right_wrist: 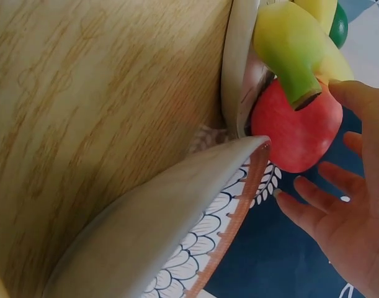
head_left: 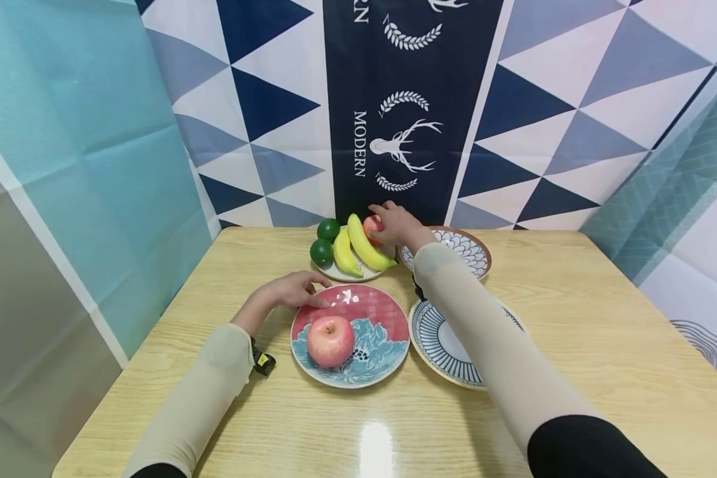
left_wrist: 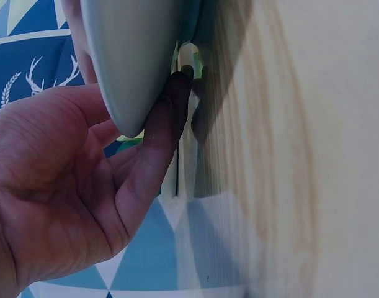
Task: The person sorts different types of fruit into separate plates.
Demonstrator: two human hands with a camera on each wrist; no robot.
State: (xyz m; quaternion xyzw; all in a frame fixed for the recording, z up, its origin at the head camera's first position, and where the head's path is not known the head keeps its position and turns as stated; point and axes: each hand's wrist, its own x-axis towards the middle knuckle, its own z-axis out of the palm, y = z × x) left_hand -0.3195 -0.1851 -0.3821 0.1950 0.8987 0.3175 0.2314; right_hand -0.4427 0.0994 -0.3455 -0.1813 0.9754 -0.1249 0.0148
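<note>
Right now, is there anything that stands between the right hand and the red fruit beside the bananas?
On the hand's own side, nothing visible stands between the right hand and the red fruit. In the right wrist view, though, the stem end of one banana crosses in front of the fruit and might hinder a wide grip.

Patterned hangings (head_left: pixel 281 106), a wooden table (head_left: pixel 573 332) and decorated plates (head_left: pixel 388 312) suggest a home-like corner.

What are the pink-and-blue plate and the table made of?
The plate looks like glazed ceramic, smooth and glossy: white glints shine on its pink part. The table seems to be wood, or a wood-look covering, with a slightly shiny finish: grain lines show, and a light reflects in it.
</note>
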